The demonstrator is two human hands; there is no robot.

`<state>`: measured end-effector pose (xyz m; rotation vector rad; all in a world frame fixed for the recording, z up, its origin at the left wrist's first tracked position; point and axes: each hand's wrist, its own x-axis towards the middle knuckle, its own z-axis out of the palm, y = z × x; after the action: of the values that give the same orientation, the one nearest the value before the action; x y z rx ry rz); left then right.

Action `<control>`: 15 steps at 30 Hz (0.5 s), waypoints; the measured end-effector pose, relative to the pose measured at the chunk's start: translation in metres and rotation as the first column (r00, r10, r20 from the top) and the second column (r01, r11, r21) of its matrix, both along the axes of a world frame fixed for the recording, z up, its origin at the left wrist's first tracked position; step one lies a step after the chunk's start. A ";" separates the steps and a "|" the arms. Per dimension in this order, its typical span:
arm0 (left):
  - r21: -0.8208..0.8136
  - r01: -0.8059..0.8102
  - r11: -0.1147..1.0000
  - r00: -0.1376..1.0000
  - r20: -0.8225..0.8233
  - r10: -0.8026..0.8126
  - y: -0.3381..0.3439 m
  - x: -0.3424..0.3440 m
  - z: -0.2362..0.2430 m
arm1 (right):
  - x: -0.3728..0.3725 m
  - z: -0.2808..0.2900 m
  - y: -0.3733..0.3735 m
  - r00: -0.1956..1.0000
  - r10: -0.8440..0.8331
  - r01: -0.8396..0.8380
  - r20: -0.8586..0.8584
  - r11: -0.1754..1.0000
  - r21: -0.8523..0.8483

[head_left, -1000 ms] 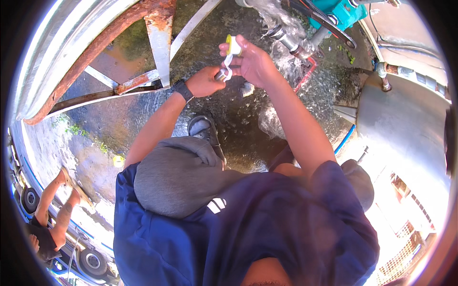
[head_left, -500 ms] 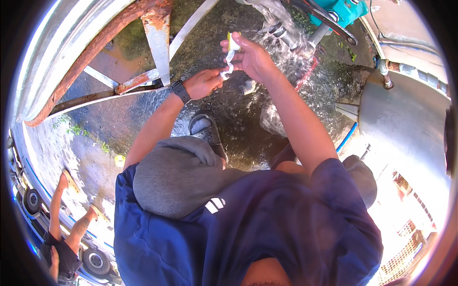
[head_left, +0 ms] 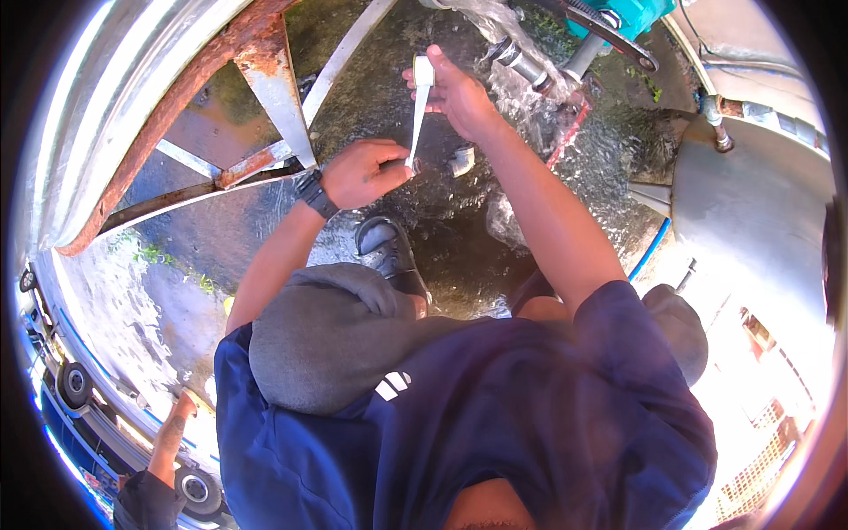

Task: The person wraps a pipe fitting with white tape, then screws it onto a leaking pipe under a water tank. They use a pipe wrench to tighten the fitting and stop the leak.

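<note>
My right hand [head_left: 461, 102] holds a small white spool of tape [head_left: 424, 72] between thumb and fingers, high in the middle of the view. A white strip [head_left: 419, 124] runs taut from it down to my left hand [head_left: 360, 173], whose thumb and fingers are closed on its end around a small fitting, mostly hidden. A loose white pipe elbow [head_left: 461, 161] lies on the wet ground [head_left: 450, 212] below my hands. Water gushes [head_left: 499, 31] beside a metal pipe [head_left: 521, 62] just right of my right hand.
A rusty metal frame [head_left: 269, 71] is at upper left. A teal machine [head_left: 649, 13], a red pipe [head_left: 570, 128] and a steel tank [head_left: 742, 221] are at right. Another person's leg [head_left: 166, 442] shows at lower left by a wheeled vehicle [head_left: 75, 384].
My right hand has moved up and my left slightly down and left, stretching the slack strip straight. The other person's legs have shifted downward and rightward in the view.
</note>
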<state>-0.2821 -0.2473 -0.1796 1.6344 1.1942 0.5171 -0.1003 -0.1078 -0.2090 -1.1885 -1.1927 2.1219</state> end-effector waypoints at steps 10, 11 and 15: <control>0.127 -0.216 0.968 0.976 0.000 0.217 -0.003 -0.001 0.031 | 0.011 -0.065 -0.042 0.979 0.095 -0.074 0.178 0.990 -0.118; 0.157 -0.275 0.948 0.960 -0.001 0.279 -0.001 -0.002 0.028 | 0.018 -0.067 -0.050 0.974 0.145 -0.127 0.175 0.986 -0.110; 0.182 -0.412 0.893 0.906 -0.015 0.422 0.005 -0.006 0.012 | 0.059 -0.050 -0.086 0.845 0.415 -0.474 0.337 0.874 0.110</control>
<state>-0.2877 -0.2426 -0.1677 1.5439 1.5925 0.8747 -0.0412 -0.1938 -0.2588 -1.2757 -1.9334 2.1164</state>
